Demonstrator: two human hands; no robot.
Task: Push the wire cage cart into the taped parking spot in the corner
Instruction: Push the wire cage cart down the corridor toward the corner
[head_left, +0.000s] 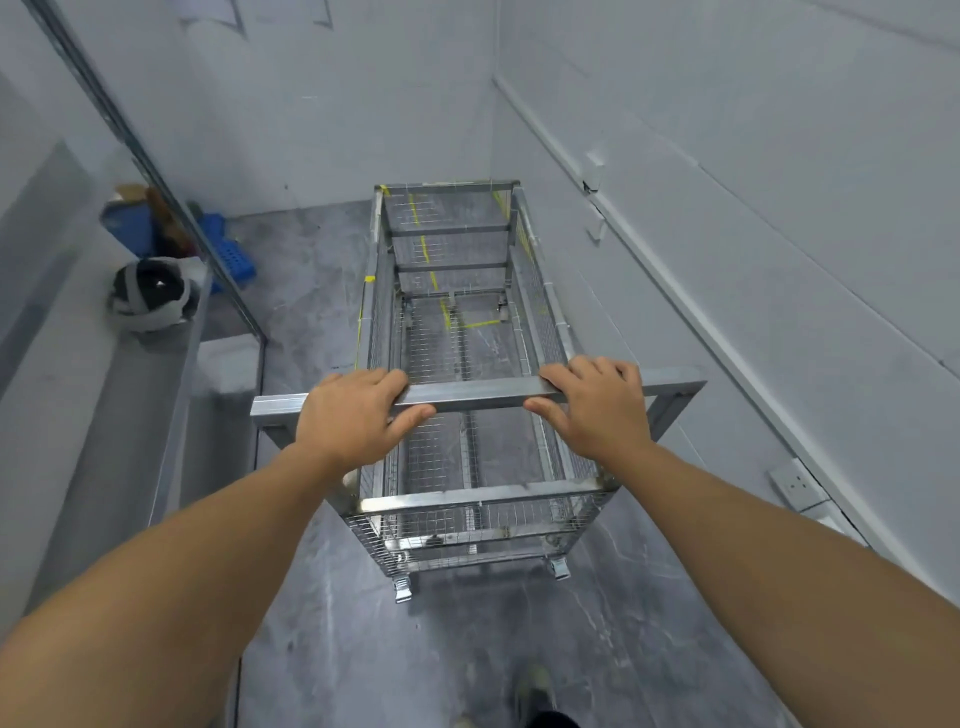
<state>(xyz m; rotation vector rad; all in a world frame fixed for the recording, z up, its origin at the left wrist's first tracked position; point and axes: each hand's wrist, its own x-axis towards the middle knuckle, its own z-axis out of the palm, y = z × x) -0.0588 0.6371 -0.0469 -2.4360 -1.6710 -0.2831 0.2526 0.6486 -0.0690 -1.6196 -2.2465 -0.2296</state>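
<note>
I have my left hand (353, 415) and right hand (597, 410) clamped on the cart's handle bar (478, 397). I judge the push nearly done: yellow tape (480, 325) shows ahead of my hands, so a short, straight shove remains.

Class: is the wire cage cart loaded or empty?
Empty. Through the wire cage cart, only its mesh shelves, the grey floor and the yellow tape show.

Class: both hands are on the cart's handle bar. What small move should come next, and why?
Probably a short, straight push forward. The left hand and right hand grip the handle bar, and yellow tape shows through the cart mesh, short of the corner.
</note>
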